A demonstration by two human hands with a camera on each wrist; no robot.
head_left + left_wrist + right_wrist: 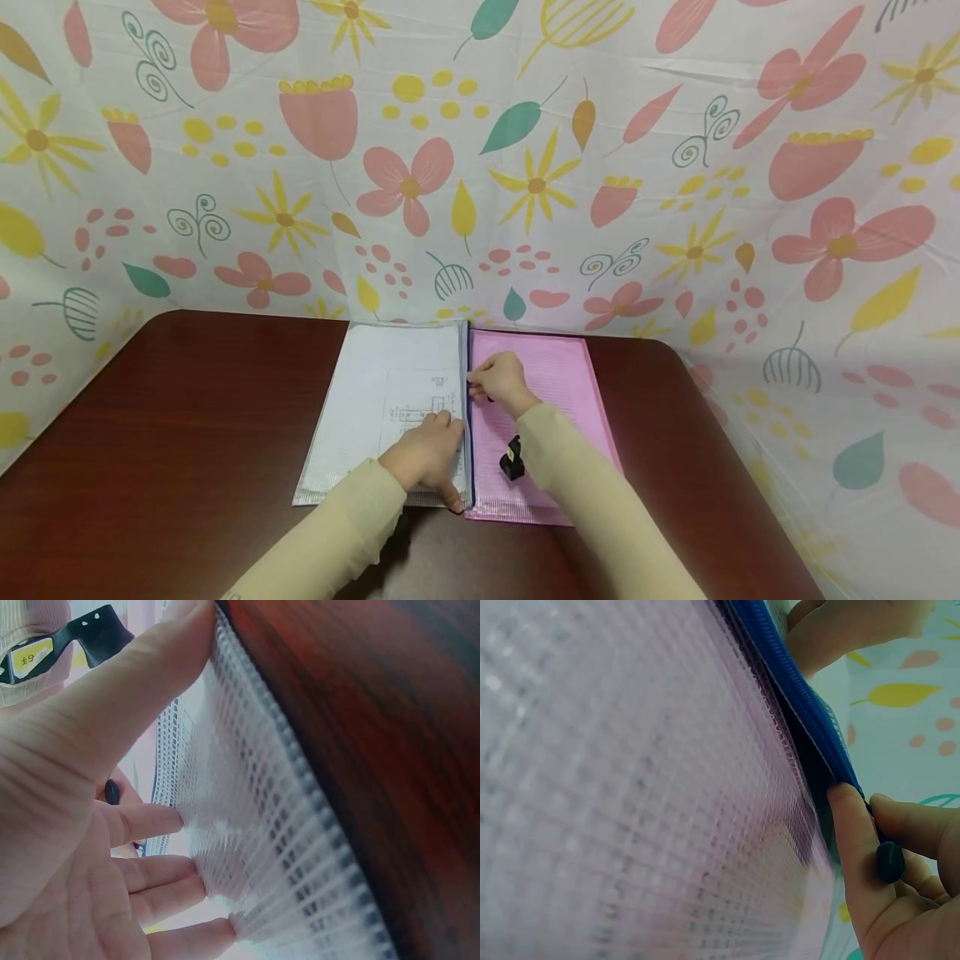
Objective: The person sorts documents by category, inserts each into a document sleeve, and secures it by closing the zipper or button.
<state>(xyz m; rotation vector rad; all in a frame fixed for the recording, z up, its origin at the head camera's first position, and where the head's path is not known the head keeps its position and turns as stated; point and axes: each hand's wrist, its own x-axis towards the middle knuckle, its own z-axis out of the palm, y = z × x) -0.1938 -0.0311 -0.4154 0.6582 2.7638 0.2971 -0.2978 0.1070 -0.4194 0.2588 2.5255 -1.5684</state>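
Observation:
A clear mesh zipper pouch (352, 392) with printed paper inside lies on the table, its blue zipper (787, 682) along the right edge. My left hand (429, 452) rests on its lower right part, fingers extended against the mesh, with the thumb at the near edge in the left wrist view. Higher along that edge, my right hand (501, 383) pinches the zipper pull (890, 861) between thumb and index finger. Under the right forearm is a pink mesh pouch (558, 371), also with a lined sheet visible through it, side by side with the clear one.
The dark reddish-brown table (187, 417) extends to both sides of the pouches. Behind it hangs a white cloth (450, 167) printed with flowers and leaves. A black strap piece (512, 458) with a yellow label sits at the right wrist.

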